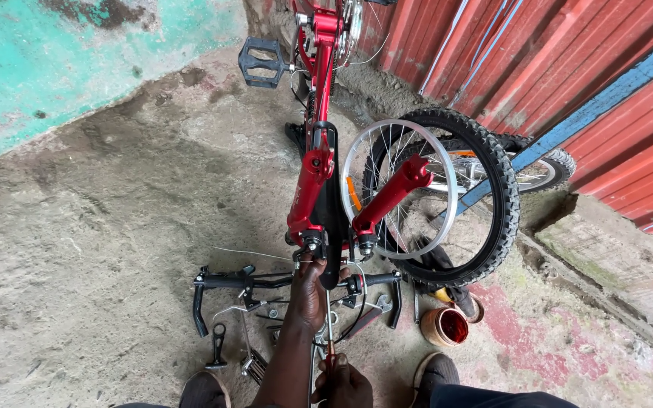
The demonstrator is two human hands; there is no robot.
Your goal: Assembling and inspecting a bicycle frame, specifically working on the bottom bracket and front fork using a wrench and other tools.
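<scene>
Looking down from head height, the view shows a red bicycle standing upside down on a rough concrete floor, running from the top centre of the frame down to the middle. Its black handlebar rests across the floor in the lower centre, with brake levers hanging from both ends. Two red fork legs angle toward the viewer, with no wheel between them. A loose wheel with a knobby black tyre and silver spokes leans just right of the fork, against a red corrugated metal wall that fills the upper right.

The left hand reaches up from the bottom centre and its grip is clenched around the lower end of the left fork leg, just above the handlebar. The right hand, at the bottom edge, is closed around a thin screwdriver with a reddish handle, its shaft pointing up toward the fork.

A black pedal sticks out at the upper centre. A small round tub holding something red sits on the floor at lower right. Two dark shoes show along the bottom edge. A patch of turquoise paint covers the upper left.
</scene>
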